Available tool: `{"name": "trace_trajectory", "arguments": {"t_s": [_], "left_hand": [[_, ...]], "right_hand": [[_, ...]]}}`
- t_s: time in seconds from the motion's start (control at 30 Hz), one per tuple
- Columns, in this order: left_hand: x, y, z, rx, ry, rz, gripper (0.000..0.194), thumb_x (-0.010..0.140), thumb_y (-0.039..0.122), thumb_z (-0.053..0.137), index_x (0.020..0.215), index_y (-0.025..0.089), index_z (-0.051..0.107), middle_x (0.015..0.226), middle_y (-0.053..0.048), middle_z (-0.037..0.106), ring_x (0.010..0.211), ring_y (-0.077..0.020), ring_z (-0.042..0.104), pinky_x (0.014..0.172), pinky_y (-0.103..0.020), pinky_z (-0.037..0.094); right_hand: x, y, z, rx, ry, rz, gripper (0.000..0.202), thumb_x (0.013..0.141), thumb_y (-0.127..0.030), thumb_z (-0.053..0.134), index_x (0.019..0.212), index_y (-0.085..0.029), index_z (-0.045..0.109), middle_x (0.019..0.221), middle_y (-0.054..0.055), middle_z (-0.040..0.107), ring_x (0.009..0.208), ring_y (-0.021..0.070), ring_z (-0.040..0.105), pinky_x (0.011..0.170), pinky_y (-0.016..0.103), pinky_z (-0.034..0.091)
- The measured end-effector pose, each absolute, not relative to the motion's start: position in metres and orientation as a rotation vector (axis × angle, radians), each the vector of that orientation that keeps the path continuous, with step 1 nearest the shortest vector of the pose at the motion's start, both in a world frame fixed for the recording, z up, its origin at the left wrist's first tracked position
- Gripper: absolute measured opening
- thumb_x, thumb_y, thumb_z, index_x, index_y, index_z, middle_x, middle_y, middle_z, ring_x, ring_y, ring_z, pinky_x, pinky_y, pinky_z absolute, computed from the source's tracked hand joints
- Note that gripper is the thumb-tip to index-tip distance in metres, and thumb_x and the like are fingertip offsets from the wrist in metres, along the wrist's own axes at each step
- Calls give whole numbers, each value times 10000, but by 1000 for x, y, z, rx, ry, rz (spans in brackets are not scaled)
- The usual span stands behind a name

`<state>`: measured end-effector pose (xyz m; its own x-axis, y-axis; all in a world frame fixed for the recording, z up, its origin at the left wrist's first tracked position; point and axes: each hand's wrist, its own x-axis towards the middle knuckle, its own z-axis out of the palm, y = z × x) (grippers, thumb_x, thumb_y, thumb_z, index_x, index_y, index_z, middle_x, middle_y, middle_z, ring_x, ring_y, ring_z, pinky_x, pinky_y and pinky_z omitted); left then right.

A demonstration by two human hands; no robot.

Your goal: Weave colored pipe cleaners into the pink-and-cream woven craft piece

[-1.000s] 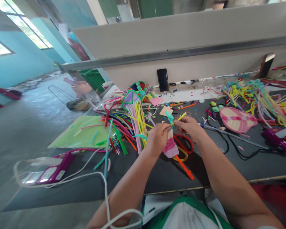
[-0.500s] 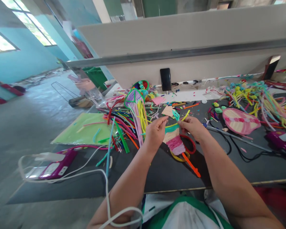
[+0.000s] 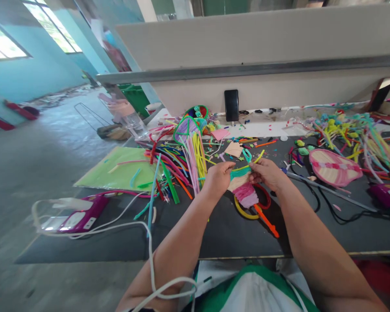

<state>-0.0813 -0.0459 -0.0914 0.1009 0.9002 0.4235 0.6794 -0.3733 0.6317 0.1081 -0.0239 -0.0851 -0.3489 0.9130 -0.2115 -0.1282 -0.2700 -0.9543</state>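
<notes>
A striped pipe-cleaner craft piece (image 3: 243, 190) with teal, beige, magenta and lilac bands lies in front of me. My left hand (image 3: 218, 178) is closed, its thumb and fingers pinching the upper left edge of the piece. My right hand (image 3: 267, 173) pinches the upper right corner, where a yellow pipe cleaner (image 3: 259, 157) runs along the top edge. A teal pipe-cleaner loop (image 3: 247, 155) rises between the hands. Under the piece's lower end show an orange stick (image 3: 268, 222), a yellow ring (image 3: 243, 212) and a red ring (image 3: 265, 196). My fingertips are partly hidden.
Bundled pipe cleaners (image 3: 199, 156) and a green plastic packet (image 3: 116, 167) lie to the left. A phone (image 3: 231, 105) leans against the back panel. At right are a pink oval craft piece (image 3: 334, 167), a glue gun (image 3: 385, 197) and black cables. A white cable (image 3: 151, 255) crosses my left arm.
The whole view has shifted slightly. My right fingers have come lower around the piece's right edge, and the teal loop looks narrower. My left hand keeps its pinch.
</notes>
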Motion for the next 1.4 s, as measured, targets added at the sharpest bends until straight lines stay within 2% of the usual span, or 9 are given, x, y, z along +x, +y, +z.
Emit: {"name": "trace_trajectory", "arguments": {"t_s": [0.53,1.03,1.3,1.4], "left_hand": [[-79,-44,-99,2241,1528,1156,201,804,133,559,925,206,702,903,-27,716,861,-167,648,818,-281,488],[-76,-53,-90,2337,1438,1068,254,798,91,519,941,196,701,927,-41,687,883,-160,632,808,-264,475],[-68,-53,-96,2297,1505,1141,148,839,223,549,789,179,681,785,-35,678,789,-152,629,749,-252,474],[-65,-51,-102,2210,1530,1215,137,840,229,553,822,192,684,783,-24,691,759,-144,639,724,-242,479]], "right_hand": [[103,-25,-89,-1085,-1197,1656,296,715,-433,715,736,-159,604,519,16,638,411,109,585,420,195,520],[102,-25,-90,-1099,-1138,1609,296,711,-414,723,731,-171,556,487,-7,612,402,108,570,408,203,510],[100,-25,-92,-1089,-1139,1603,329,688,-436,739,738,-182,536,497,-23,609,409,107,577,415,204,510],[99,-26,-92,-1074,-1146,1611,339,678,-447,744,742,-180,545,505,-19,614,412,104,577,419,201,512]]}}
